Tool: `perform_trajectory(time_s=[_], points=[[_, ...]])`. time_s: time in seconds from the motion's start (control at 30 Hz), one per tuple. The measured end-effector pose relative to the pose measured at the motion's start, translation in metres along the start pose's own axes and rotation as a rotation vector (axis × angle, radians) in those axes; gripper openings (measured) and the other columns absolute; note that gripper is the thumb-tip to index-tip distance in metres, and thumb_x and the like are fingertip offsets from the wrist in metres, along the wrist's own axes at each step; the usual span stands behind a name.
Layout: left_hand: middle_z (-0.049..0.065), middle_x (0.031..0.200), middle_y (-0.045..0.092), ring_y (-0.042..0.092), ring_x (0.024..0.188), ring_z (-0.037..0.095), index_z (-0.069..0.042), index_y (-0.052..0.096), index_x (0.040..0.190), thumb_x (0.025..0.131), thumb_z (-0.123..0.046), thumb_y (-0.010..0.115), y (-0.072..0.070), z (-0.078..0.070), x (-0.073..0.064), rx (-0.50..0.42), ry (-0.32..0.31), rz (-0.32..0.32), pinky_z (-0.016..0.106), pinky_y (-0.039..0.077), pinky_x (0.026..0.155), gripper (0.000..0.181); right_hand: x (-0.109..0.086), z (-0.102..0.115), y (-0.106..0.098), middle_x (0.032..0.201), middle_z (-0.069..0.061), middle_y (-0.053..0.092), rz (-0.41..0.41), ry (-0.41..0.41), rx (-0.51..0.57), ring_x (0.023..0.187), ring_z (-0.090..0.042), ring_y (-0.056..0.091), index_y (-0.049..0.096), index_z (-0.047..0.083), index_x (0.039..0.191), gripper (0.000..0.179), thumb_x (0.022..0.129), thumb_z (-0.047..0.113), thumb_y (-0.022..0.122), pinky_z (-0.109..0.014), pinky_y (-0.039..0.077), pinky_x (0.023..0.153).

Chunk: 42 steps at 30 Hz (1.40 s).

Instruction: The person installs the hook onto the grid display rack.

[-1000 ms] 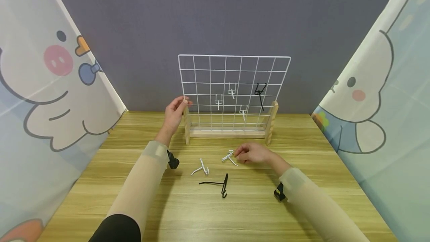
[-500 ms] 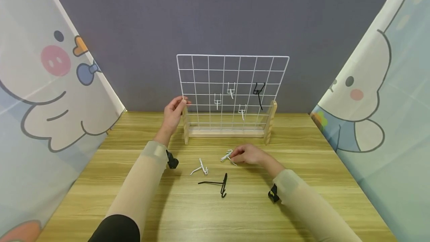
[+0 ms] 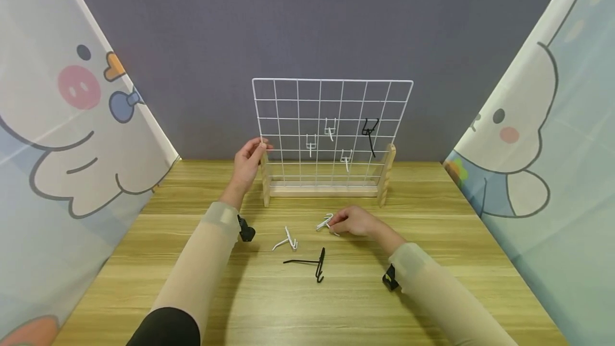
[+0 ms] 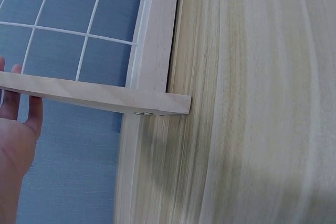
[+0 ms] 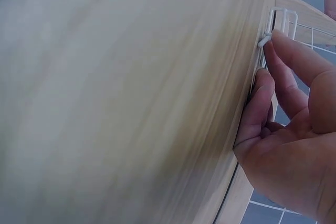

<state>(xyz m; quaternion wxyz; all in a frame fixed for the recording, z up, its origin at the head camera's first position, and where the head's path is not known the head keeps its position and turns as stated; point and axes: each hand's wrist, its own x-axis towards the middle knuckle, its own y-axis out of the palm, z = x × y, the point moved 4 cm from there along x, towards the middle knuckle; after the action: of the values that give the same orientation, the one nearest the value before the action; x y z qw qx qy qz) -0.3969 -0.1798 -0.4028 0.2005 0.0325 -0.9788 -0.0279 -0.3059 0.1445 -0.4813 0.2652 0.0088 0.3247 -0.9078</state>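
Note:
My left hand [image 3: 247,162] grips the top of the left wooden post [image 3: 266,180] of a stand that holds a white wire grid panel [image 3: 332,79]. In the left wrist view its fingers [image 4: 34,114] reach round behind the post. Down on the table in front of the stand, my right hand [image 3: 357,221] pinches the stem of a white wire hook [image 3: 323,224] between thumb and fingertips. The right wrist view shows this white hook [image 5: 265,38] at the fingertips, close to the tabletop. Another white hook [image 3: 289,238] and a black hook [image 3: 320,265] lie nearby.
Several hooks hang on the grid: white ones in the middle and a black hook [image 3: 369,132] on the right. The stand's right post [image 3: 387,175] rises behind my right hand. A grey wall [image 3: 192,68] backs the wooden table [image 3: 269,303].
My right hand has moved a little left onto the white hook and now pinches it. The left hand stays on the post. The view has shifted slightly.

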Motion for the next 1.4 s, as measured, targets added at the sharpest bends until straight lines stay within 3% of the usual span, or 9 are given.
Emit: perform_trajectory(time_s=[0.1, 0.23, 0.33, 0.53, 0.63, 0.87, 1.07, 1.2, 1.4], points=[[-0.014, 0.103, 0.079, 0.073, 0.118, 0.030, 0.004, 0.068, 0.133, 0.113, -0.020, 0.063, 0.0000, 0.0000, 0.0000, -0.003, 0.000, 0.004, 0.022, 0.051, 0.083, 0.032, 0.0002, 0.0002, 0.0007, 0.103, -0.003, 0.082, -0.014, 0.024, 0.002, 0.092, -0.011, 0.060, 0.084, 0.006, 0.107, 0.017, 0.097, 0.019, 0.083, -0.028, 0.047, 0.083], [-0.015, 0.103, 0.079, 0.075, 0.115, 0.022, -0.014, 0.074, 0.124, 0.113, -0.020, 0.063, 0.0000, 0.0007, 0.0004, -0.016, -0.005, 0.004, 0.022, 0.052, 0.084, 0.016, 0.0002, 0.0006, 0.0018, 0.097, -0.002, 0.080, -0.029, 0.070, 0.024, 0.086, -0.013, 0.058, 0.084, 0.004, 0.104, 0.017, 0.096, 0.019, 0.083, -0.028, 0.046, 0.077], [-0.015, 0.102, 0.079, 0.075, 0.115, 0.022, -0.019, 0.074, 0.120, 0.113, -0.019, 0.064, -0.0001, 0.0012, 0.0005, -0.022, -0.001, 0.000, 0.022, 0.050, 0.082, 0.013, 0.0001, 0.0015, 0.0019, 0.095, -0.002, 0.079, -0.035, 0.087, 0.018, 0.085, -0.014, 0.057, 0.084, 0.004, 0.104, 0.017, 0.096, 0.019, 0.083, -0.027, 0.046, 0.075], [-0.016, 0.102, 0.080, 0.075, 0.108, 0.011, -0.019, 0.074, 0.120, 0.113, -0.019, 0.063, 0.0006, 0.0003, -0.0006, -0.014, -0.001, 0.001, 0.022, 0.050, 0.082, 0.013, -0.0004, 0.0009, 0.0024, 0.090, -0.003, 0.076, -0.054, 0.095, 0.012, 0.083, -0.014, 0.057, 0.083, 0.002, 0.104, 0.018, 0.095, 0.018, 0.083, -0.027, 0.045, 0.074], [-0.017, 0.102, 0.080, 0.075, 0.110, 0.013, -0.017, 0.073, 0.122, 0.113, -0.020, 0.063, 0.0005, -0.0002, -0.0009, -0.008, -0.006, 0.005, 0.023, 0.050, 0.084, 0.014, -0.0007, 0.0005, 0.0026, 0.087, -0.001, 0.074, -0.055, 0.098, 0.025, 0.082, -0.014, 0.056, 0.083, 0.001, 0.103, 0.018, 0.095, 0.017, 0.083, -0.027, 0.045, 0.074], [-0.017, 0.104, 0.080, 0.073, 0.122, 0.031, -0.018, 0.073, 0.124, 0.113, -0.024, 0.064, -0.0010, 0.0004, -0.0010, 0.007, -0.012, 0.007, 0.023, 0.050, 0.084, 0.015, -0.0017, -0.0004, 0.0003, 0.093, -0.002, 0.075, -0.045, 0.097, 0.073, 0.086, -0.015, 0.057, 0.082, 0.001, 0.103, 0.019, 0.095, 0.017, 0.082, -0.028, 0.046, 0.076], [-0.017, 0.103, 0.079, 0.074, 0.118, 0.024, -0.013, 0.073, 0.126, 0.113, -0.022, 0.063, -0.0015, 0.0023, 0.0004, 0.002, -0.018, 0.001, 0.022, 0.050, 0.084, 0.019, -0.0018, -0.0031, 0.0010, 0.096, -0.002, 0.075, -0.045, 0.101, 0.122, 0.087, -0.015, 0.060, 0.081, 0.001, 0.105, 0.019, 0.095, 0.018, 0.081, -0.028, 0.048, 0.077], [-0.017, 0.104, 0.079, 0.074, 0.120, 0.028, -0.006, 0.071, 0.130, 0.113, -0.022, 0.063, -0.0008, 0.0024, 0.0007, 0.009, -0.016, -0.002, 0.022, 0.050, 0.084, 0.025, -0.0023, -0.0041, 0.0002, 0.096, -0.003, 0.075, -0.060, 0.115, 0.152, 0.083, -0.015, 0.060, 0.080, 0.001, 0.107, 0.020, 0.096, 0.018, 0.081, -0.028, 0.049, 0.074], [-0.016, 0.104, 0.079, 0.074, 0.118, 0.026, -0.016, 0.074, 0.124, 0.113, -0.021, 0.063, -0.0004, 0.0003, 0.0000, 0.012, -0.020, 0.000, 0.023, 0.051, 0.086, 0.016, -0.0009, -0.0041, -0.0002, 0.100, -0.003, 0.076, -0.069, 0.140, 0.188, 0.081, -0.013, 0.061, 0.079, 0.003, 0.105, 0.017, 0.096, 0.017, 0.082, -0.025, 0.050, 0.072]])
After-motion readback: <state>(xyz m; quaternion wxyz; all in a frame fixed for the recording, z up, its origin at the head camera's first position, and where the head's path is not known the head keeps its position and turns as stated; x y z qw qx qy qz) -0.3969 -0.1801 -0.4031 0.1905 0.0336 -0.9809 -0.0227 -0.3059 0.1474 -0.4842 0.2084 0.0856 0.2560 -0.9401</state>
